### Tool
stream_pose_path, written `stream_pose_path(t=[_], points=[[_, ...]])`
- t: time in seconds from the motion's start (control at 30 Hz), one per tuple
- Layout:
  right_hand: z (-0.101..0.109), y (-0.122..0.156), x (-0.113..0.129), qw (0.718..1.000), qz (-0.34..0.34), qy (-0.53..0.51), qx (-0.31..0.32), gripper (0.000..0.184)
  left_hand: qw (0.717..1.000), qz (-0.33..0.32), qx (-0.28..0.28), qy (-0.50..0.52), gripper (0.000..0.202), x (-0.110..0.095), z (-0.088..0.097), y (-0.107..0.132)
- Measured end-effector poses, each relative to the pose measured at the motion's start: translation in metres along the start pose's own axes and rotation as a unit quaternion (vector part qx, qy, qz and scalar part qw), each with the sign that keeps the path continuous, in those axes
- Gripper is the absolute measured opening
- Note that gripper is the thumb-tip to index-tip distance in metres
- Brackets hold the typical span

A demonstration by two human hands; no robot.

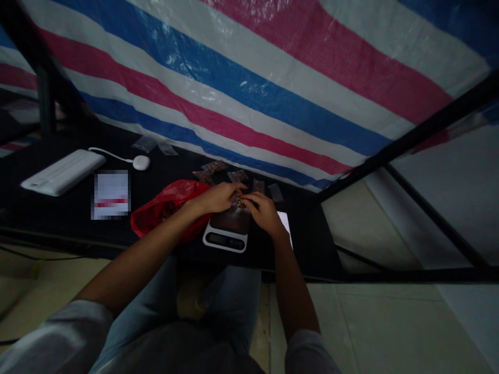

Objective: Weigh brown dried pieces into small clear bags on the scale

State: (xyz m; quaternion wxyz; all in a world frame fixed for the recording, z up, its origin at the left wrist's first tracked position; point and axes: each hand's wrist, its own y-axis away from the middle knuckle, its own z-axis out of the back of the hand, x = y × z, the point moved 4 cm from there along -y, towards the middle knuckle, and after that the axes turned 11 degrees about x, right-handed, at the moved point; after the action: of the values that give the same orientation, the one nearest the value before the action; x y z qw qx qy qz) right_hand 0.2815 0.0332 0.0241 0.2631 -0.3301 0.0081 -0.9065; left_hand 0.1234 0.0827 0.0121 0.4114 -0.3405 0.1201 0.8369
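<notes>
Pinching a dark glossy pouch [231, 219], left hand [220, 197] and right hand [265, 213]

Plastic tarp [249, 88]: I read pink, blue and white stripes
Plastic bag [166, 210]: solid red
Pouch [230, 221]: dark brown, I think; the view is dim
Digital scale [225, 242]: white rim, dark display
Table [58, 218]: black
Power bank [62, 172]: white

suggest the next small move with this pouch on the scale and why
Probably lift the left hand and right hand off the pouch briefly: both pinch its top while it sits on the digital scale, so their touch could skew the reading.
</notes>
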Motion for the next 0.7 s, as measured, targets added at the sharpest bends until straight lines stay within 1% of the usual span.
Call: stream_pose_path(t=[0.07, 0.13, 0.2, 0.27, 0.33, 0.4, 0.47, 0.5, 0.53, 0.6, 0.7], points=[[0.006, 0.003, 0.0, 1.0, -0.003, -0.005, -0.016, 0.021, 1.0, 0.003, 0.006, 0.006, 0.043, -0.001, 0.0, 0.0], [0.017, 0.011, -0.004, 0.999, -0.023, -0.011, -0.046, 0.022, 1.0, 0.013, 0.009, 0.007, 0.045, -0.001, 0.001, 0.0], [0.034, 0.029, -0.016, 0.994, -0.078, -0.018, -0.073, 0.024, 1.0, 0.022, 0.011, 0.01, 0.046, -0.002, 0.002, 0.0], [0.052, 0.058, -0.035, 0.982, -0.169, -0.033, -0.075, 0.028, 0.999, 0.027, 0.013, 0.013, 0.047, -0.002, 0.003, 0.001], [0.067, 0.093, -0.056, 0.961, -0.271, -0.043, -0.043, 0.028, 0.999, 0.032, 0.01, 0.015, 0.047, -0.002, 0.004, 0.003], [0.076, 0.129, -0.075, 0.929, -0.367, -0.038, 0.014, 0.024, 0.999, 0.036, 0.001, 0.019, 0.046, -0.002, 0.006, 0.006], [0.078, 0.156, -0.088, 0.901, -0.424, -0.034, 0.088, 0.024, 0.999, 0.038, -0.003, 0.02, 0.046, -0.002, 0.007, 0.007], [0.077, 0.165, -0.092, 0.888, -0.443, -0.033, 0.12, 0.025, 0.999, 0.038, -0.003, 0.014, 0.045, -0.002, 0.009, 0.005], [0.076, 0.17, -0.094, 0.878, -0.455, -0.033, 0.144, 0.026, 0.999, 0.036, -0.001, 0.002, 0.044, -0.003, 0.01, 0.002], [0.072, 0.172, -0.097, 0.864, -0.472, -0.027, 0.174, 0.031, 0.999, 0.023, 0.009, -0.037, 0.042, -0.006, 0.014, -0.01], [0.068, 0.162, -0.097, 0.851, -0.486, -0.003, 0.198, 0.042, 0.991, -0.024, 0.03, -0.126, 0.042, -0.014, 0.021, -0.041]])
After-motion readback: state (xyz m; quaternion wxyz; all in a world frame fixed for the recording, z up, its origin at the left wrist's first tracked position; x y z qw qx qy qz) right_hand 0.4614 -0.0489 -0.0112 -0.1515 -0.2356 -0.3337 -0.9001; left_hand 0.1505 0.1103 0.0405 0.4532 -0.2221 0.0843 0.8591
